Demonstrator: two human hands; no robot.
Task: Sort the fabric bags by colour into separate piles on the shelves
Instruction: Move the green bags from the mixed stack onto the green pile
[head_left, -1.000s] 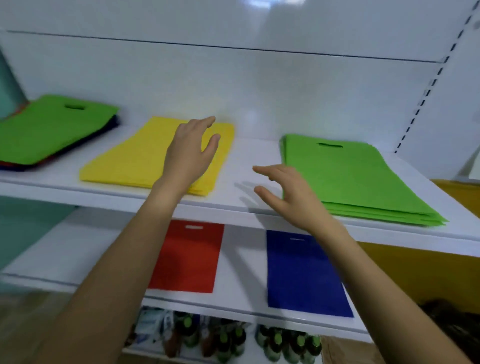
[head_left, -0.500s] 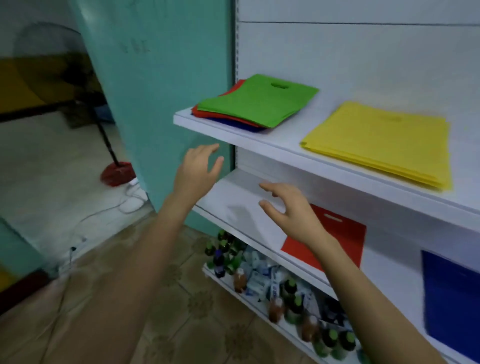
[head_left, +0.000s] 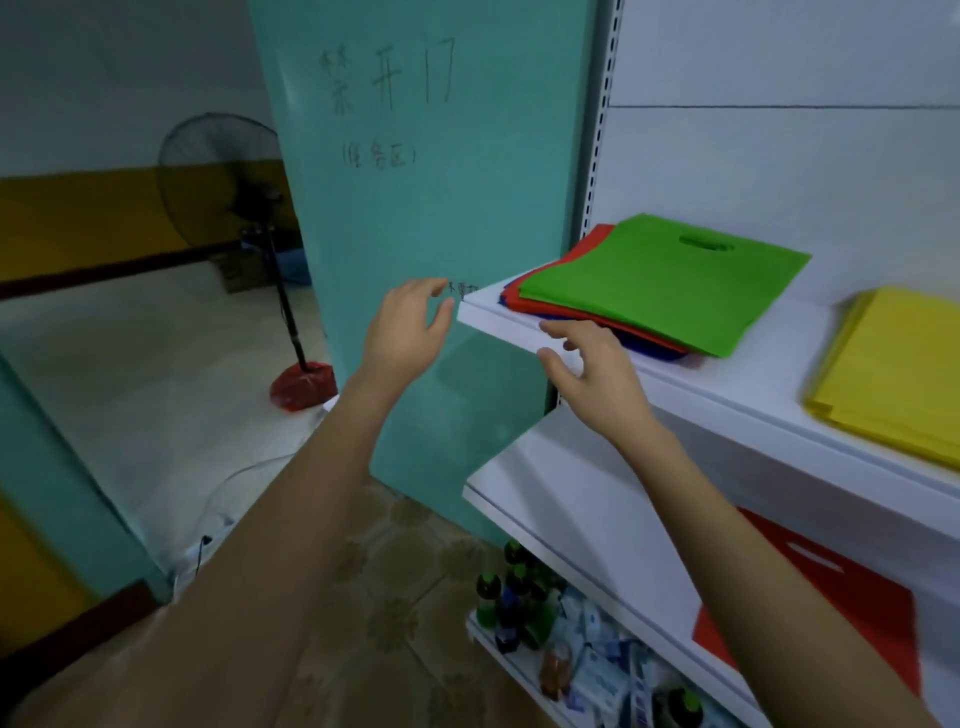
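A mixed stack of bags lies at the left end of the upper shelf (head_left: 519, 325): a green bag (head_left: 660, 283) on top, red (head_left: 582, 254) and blue (head_left: 649, 347) edges under it. A yellow pile (head_left: 893, 369) sits to its right. One red bag (head_left: 862, 597) lies on the lower shelf. My right hand (head_left: 592, 369) is open, fingers spread, at the shelf's front edge just below the mixed stack. My left hand (head_left: 410, 327) is open in the air left of the shelf corner. Neither hand holds anything.
A teal panel (head_left: 431, 208) with handwritten characters stands left of the shelving. A standing fan (head_left: 228, 182) with a red base is on the floor behind. Bottles and packets (head_left: 524, 597) fill the bottom shelf. A cable lies on the floor.
My view has swung left, from the yellow and green piles to the mixed stack at the shelf's left end. Both hands moved left with it, staying open and empty.
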